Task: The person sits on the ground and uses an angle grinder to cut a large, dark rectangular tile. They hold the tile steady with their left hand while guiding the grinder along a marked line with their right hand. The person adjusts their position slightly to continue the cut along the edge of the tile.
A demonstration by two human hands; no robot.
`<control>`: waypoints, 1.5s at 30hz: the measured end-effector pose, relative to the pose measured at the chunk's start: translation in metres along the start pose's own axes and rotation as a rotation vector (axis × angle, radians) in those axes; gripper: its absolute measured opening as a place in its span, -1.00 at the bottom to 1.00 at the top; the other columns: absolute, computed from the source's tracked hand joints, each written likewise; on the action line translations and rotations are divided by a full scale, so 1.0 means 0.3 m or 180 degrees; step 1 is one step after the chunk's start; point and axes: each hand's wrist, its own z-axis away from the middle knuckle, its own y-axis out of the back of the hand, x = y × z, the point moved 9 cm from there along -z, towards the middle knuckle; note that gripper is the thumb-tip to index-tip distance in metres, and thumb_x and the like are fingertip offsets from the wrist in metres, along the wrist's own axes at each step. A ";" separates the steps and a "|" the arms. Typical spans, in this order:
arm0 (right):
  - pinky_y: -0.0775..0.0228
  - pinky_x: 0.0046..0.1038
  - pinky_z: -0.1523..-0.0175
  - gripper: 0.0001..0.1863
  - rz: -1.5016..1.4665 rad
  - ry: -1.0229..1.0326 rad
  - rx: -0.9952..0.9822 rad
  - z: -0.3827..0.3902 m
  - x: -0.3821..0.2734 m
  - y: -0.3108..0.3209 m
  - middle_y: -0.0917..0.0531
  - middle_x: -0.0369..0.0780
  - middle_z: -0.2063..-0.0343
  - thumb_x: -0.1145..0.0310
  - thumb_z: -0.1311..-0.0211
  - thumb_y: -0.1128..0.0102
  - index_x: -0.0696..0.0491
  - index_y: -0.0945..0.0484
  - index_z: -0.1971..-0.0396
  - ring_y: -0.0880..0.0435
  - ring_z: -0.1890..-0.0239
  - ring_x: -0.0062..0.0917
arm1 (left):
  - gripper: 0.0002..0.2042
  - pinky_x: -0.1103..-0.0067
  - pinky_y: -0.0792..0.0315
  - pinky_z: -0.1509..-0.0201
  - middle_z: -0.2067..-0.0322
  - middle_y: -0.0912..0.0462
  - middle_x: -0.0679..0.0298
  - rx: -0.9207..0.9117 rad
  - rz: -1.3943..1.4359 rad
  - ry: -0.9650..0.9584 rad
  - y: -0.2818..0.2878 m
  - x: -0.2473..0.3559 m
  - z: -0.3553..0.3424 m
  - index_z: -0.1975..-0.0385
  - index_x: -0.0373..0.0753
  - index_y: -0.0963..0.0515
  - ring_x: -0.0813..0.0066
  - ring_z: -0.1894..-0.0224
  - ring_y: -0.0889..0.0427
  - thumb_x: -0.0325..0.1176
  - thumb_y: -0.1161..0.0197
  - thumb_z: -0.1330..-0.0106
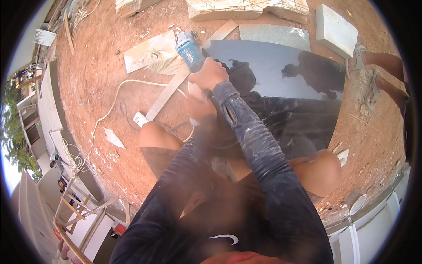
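Knees and dark sleeves fill the lower view; I am crouched over red dirt at the edge of a dark polished stone slab [281,88].

Right hand [210,74]: fingers wrapped tight around the body of a blue angle grinder [190,52], which sits at the slab's near-left corner, head pointing away from me. I cannot see the disc itself.

Left hand [198,106]: lower, just beneath the right forearm, close to the slab's left edge. Blurred and partly covered, so I cannot tell whether it is spread flat or gripping something.

Handling, my judgement: the grinder looks dense and stiff, likely to kick and vibrate; it is best held around the barrel as now, with a second hold near the head. The slab looks heavy, rigid, glossy enough to mirror silhouettes, probably slippery with dust and prone to chipping at the edges.

White power cord [115,99] runs across the dirt to a white plug block [140,119] left of my knee. A pale wooden plank [167,94] lies beside the slab.

Containers: none that I can identify, apart from a round pale rim [357,201] at lower right; contents not visible.

Another person's sandalled feet [367,75] stand at the slab's far right.
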 end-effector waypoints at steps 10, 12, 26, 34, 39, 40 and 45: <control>-0.57 -0.26 -0.19 -0.23 0.0094 -0.0074 -0.0059 -0.020 0.029 -0.012 -0.71 0.04 -0.01 0.08 0.15 -0.52 0.25 -0.56 -0.06 -0.73 -0.08 -0.14 | -0.24 0.11 -0.34 -0.20 -0.16 -0.53 0.07 -0.0021 0.0064 0.0014 0.024 0.031 0.013 -0.37 -0.19 -0.28 0.03 -0.24 -0.46 -0.36 -0.43 -0.11; -0.57 -0.27 -0.19 -0.23 0.0095 -0.0080 -0.0069 -0.022 0.034 -0.012 -0.71 0.03 -0.01 0.08 0.15 -0.52 0.25 -0.56 -0.06 -0.73 -0.08 -0.14 | -0.36 0.11 -0.29 -0.25 -0.12 -0.53 -0.02 -0.0051 0.0140 -0.0008 0.027 0.036 0.014 -0.37 -0.24 -0.29 -0.03 -0.20 -0.47 -0.11 -0.22 -0.32; -0.58 -0.27 -0.19 -0.24 0.0156 -0.0075 -0.0133 -0.026 0.031 -0.017 -0.72 0.03 -0.01 0.07 0.14 -0.52 0.24 -0.57 -0.06 -0.73 -0.08 -0.15 | -0.36 0.12 -0.30 -0.23 -0.09 -0.53 -0.01 -0.0029 0.0086 -0.0003 0.019 0.032 0.010 -0.35 -0.26 -0.30 -0.02 -0.18 -0.48 -0.08 -0.22 -0.32; -0.58 -0.27 -0.18 -0.27 0.0146 -0.0085 -0.0134 -0.016 0.026 -0.010 -0.72 0.02 -0.01 0.07 0.14 -0.51 0.23 -0.60 -0.04 -0.73 -0.08 -0.16 | -0.38 0.12 -0.28 -0.24 -0.04 -0.54 -0.05 0.0042 0.0108 -0.0063 0.036 0.045 0.010 -0.34 -0.29 -0.31 -0.06 -0.14 -0.49 0.00 -0.14 -0.41; -0.57 -0.26 -0.19 -0.26 0.0144 -0.0068 -0.0159 -0.025 0.032 -0.015 -0.72 0.03 -0.01 0.07 0.14 -0.51 0.24 -0.60 -0.04 -0.73 -0.08 -0.15 | -0.37 0.12 -0.29 -0.21 -0.02 -0.55 -0.02 -0.0040 0.0091 -0.0021 0.034 0.046 0.010 -0.35 -0.26 -0.30 -0.04 -0.12 -0.50 0.01 -0.14 -0.40; -0.57 -0.26 -0.19 -0.26 0.0137 -0.0065 -0.0176 -0.024 0.030 -0.016 -0.72 0.03 -0.01 0.08 0.14 -0.51 0.24 -0.60 -0.04 -0.73 -0.08 -0.15 | -0.37 0.12 -0.30 -0.21 -0.02 -0.55 -0.02 -0.0033 0.0077 -0.0033 0.035 0.044 0.008 -0.35 -0.26 -0.30 -0.04 -0.12 -0.50 0.01 -0.15 -0.40; -0.58 -0.26 -0.19 -0.25 0.0163 -0.0065 -0.0172 -0.022 0.030 -0.015 -0.72 0.03 -0.01 0.06 0.15 -0.51 0.23 -0.60 -0.04 -0.73 -0.08 -0.15 | -0.37 0.12 -0.30 -0.20 -0.01 -0.56 -0.02 -0.0010 0.0118 -0.0048 0.033 0.043 0.011 -0.35 -0.25 -0.30 -0.04 -0.11 -0.50 0.02 -0.14 -0.40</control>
